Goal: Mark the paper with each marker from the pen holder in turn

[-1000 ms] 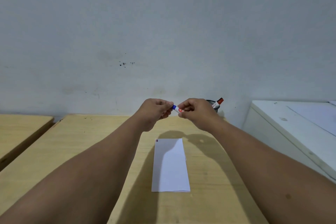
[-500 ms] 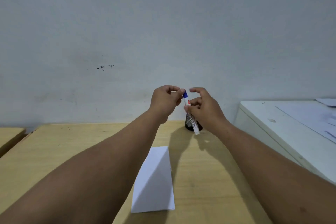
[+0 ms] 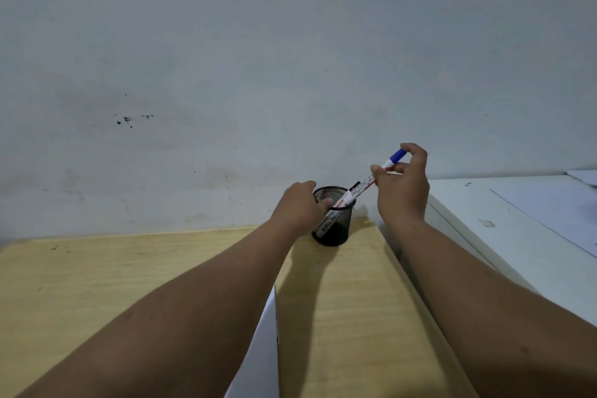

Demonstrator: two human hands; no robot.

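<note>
A black wire-mesh pen holder (image 3: 334, 223) stood upright at the far edge of the light wooden table (image 3: 97, 284), at about 12 o'clock from the sheet of white paper (image 3: 263, 355). The paper lay flat near the bottom of the view, well apart from the holder and largely hidden by the left forearm.

The left hand (image 3: 300, 207) was wrapped around the holder's 9 o'clock side, fingers curled against the mesh wall and over the rim, gripping it.

The right hand (image 3: 402, 189) was raised at about 2 o'clock from the holder. Its thumb and fingers were pinched closed on the upper barrel of a whiteboard marker with a blue cap (image 3: 371, 179). The marker was tilted, cap end up toward 2 o'clock, lower end inside the holder's mouth.

Within the holder, a second marker with reddish printing (image 3: 326, 223) showed through the mesh, leaning. A dark tip also stood just above the rim beside the blue-capped marker; whether it belonged to that second marker could not be told.

A white cabinet top (image 3: 517, 220) adjoined the table at 3 o'clock.
</note>
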